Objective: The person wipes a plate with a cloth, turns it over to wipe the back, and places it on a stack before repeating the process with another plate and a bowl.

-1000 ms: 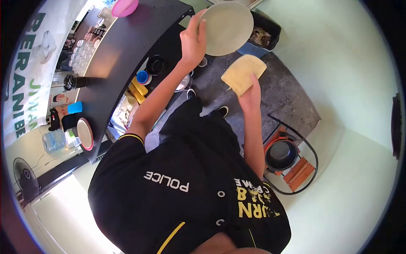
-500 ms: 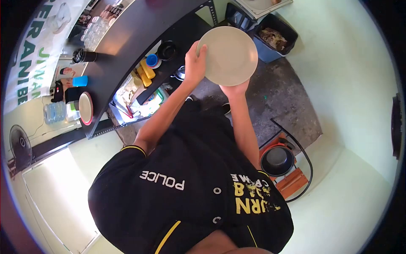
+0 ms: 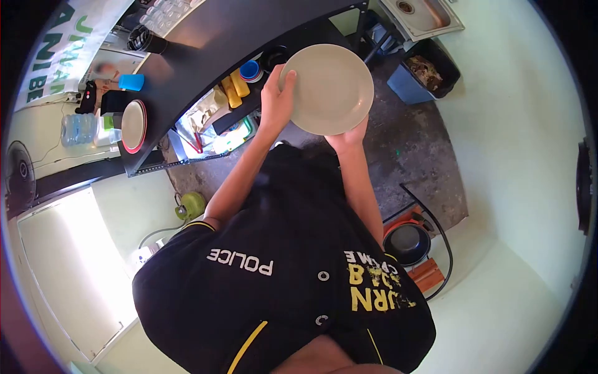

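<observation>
A round beige plate is held out in front of me, its broad face turned up towards my head. My left hand grips its left edge, with the thumb over the rim and the fingers behind. At the plate's lower right edge my right hand supports it from beneath. The right fingers are mostly hidden under the plate.
To the left runs a long dark counter, with stacked plates and a blue cup on it. Yellow bottles sit on the shelf below. A bin and metal sink are ahead right; a pot stands lower right.
My view has shifted, so the counter, bin and sink sit differently in the picture. A green gas cylinder has come into sight at left. Both hands keep hold of the plate.
</observation>
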Motion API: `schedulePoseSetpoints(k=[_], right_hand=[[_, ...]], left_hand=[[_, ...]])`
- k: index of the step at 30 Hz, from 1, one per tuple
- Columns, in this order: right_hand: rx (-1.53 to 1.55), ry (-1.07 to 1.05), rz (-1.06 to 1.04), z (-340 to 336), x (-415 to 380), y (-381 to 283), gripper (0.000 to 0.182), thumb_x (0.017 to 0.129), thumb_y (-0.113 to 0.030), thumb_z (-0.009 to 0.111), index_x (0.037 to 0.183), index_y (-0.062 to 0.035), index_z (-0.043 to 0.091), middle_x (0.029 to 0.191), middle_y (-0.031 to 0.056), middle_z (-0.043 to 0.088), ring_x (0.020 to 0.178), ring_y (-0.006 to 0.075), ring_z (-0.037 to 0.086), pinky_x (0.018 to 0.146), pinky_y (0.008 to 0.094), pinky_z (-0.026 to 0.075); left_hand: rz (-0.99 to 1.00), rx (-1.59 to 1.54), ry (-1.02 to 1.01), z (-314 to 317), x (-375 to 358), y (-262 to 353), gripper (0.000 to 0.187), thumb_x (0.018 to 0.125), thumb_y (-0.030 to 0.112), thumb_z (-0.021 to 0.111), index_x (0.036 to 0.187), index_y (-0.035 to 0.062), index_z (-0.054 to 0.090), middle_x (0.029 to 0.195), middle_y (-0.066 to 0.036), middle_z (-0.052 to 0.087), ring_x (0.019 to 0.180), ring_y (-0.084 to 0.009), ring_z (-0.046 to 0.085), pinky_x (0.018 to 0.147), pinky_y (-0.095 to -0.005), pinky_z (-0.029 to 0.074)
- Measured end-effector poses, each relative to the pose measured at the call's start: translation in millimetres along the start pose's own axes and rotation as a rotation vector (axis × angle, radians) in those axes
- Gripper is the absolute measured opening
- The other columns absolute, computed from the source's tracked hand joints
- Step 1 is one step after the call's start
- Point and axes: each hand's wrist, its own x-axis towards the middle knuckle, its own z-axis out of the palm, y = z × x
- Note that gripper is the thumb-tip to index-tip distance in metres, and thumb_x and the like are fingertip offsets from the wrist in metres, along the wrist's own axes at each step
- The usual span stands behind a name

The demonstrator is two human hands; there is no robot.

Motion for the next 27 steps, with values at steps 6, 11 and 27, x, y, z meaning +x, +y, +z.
schedulePoseSetpoints(k=[6,11,27], right_hand=[[-0.035,0.003,0.012,19.8,4.8,51.8,0.053,0.111,-0.043,0.048,0.149,-0.0081,0.054,0.146,0.0105,0.062,0.133,0.0310,0.061,0.111,0.0513,0.052],[-0.121,0.118,0.053,24.7,12.6,107.7,0.052,0.110,-0.041,0.050,0.150,-0.0074,0.053,0.147,0.0106,0.062,0.132,0.0300,0.062,0.109,0.0493,0.054],[-0.647,0.280,-0.047,109.4,54.4,187.3,0.053,0.111,-0.029,0.051,0.156,-0.0026,0.043,0.151,0.0148,0.058,0.140,0.0313,0.055,0.118,0.0482,0.045]], left_hand=[[-0.307,-0.467,0.017,-37.1,-3.7,-17.1,0.034,0.110,0.029,0.057,0.121,-0.0012,0.068,0.092,-0.012,0.070,0.086,-0.0151,0.064,0.079,-0.0347,0.053],[-0.169,-0.200,0.100,-94.9,1.9,-66.7,0.037,0.111,0.030,0.057,0.114,-0.0048,0.071,0.085,-0.010,0.072,0.079,-0.0120,0.064,0.074,-0.0342,0.053],[-0.346,-0.796,0.373,-268.0,-12.0,-135.8,0.032,0.113,0.028,0.056,0.122,0.0000,0.068,0.100,-0.002,0.072,0.089,-0.0077,0.064,0.079,-0.0289,0.053]])
